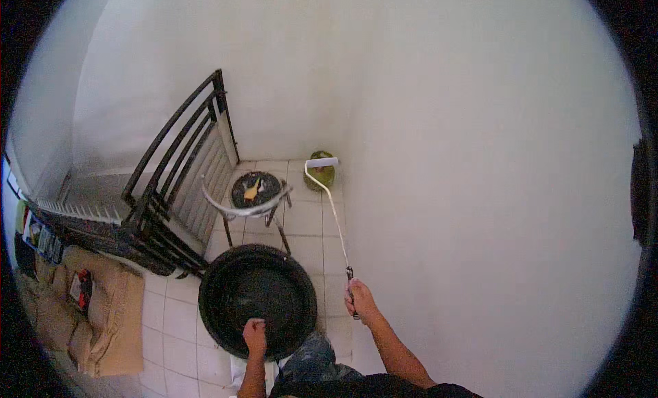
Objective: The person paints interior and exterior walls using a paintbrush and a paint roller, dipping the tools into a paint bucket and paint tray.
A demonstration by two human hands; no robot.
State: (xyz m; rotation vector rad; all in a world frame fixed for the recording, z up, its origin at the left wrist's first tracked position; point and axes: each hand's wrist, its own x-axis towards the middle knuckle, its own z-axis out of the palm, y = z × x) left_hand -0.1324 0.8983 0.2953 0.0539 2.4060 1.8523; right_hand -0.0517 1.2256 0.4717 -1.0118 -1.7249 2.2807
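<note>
My right hand grips the dark handle of a paint roller. Its long thin shaft reaches down and away from me, and the white roller sleeve sits low against the white wall, just above the floor. My left hand is closed in a fist on the near rim of a large round black tub. The tub stands on the tiled floor right in front of me.
A dark metal frame with slats leans at the left. A small round black stool holds a yellow-handled tool. A green pot sits in the corner. Folded cardboard lies on the white floor tiles at lower left.
</note>
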